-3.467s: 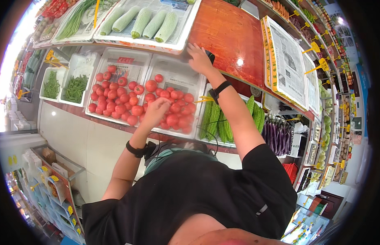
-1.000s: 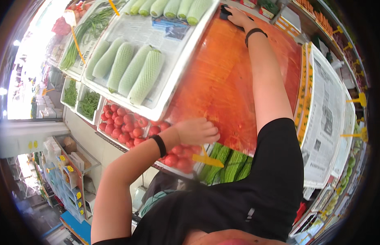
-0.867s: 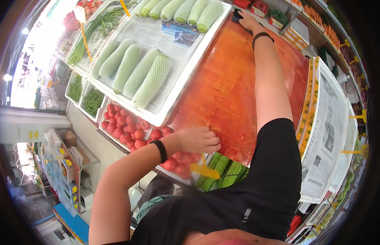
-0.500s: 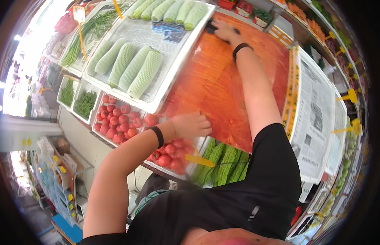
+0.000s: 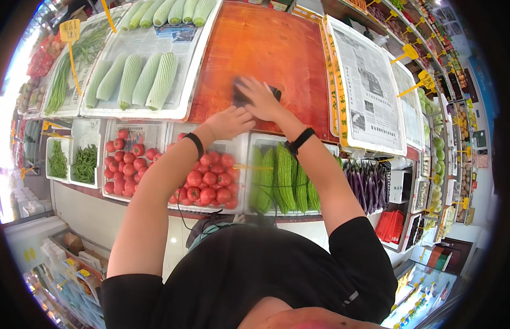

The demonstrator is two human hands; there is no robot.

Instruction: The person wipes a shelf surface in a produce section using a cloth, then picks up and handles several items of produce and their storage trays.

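My right hand (image 5: 260,100) presses on a crumpled black cloth (image 5: 241,94) on the shiny orange-red board (image 5: 266,41). Its fingers reach over the cloth, and part of the cloth shows on either side of the hand. Close by on the left, my left hand (image 5: 228,123) hovers at the board's near edge with loosely bent fingers and nothing visible in them. Its fingertips are beside the right hand, apart from the cloth as far as I can see. Each wrist wears a black band.
Left of the board lies a white tray (image 5: 181,109) of netted pale-green gourds. Along the near side are tomatoes (image 5: 208,180), bitter gourds (image 5: 285,178) and eggplants (image 5: 364,183). A newspaper-lined white tray (image 5: 394,131) stands right. A yellow price tag (image 5: 254,168) sticks up near my hands.
My right hand has drawn the black cloth from the board's far end toward me, close to my left hand. My view has turned, bringing the eggplants into sight.
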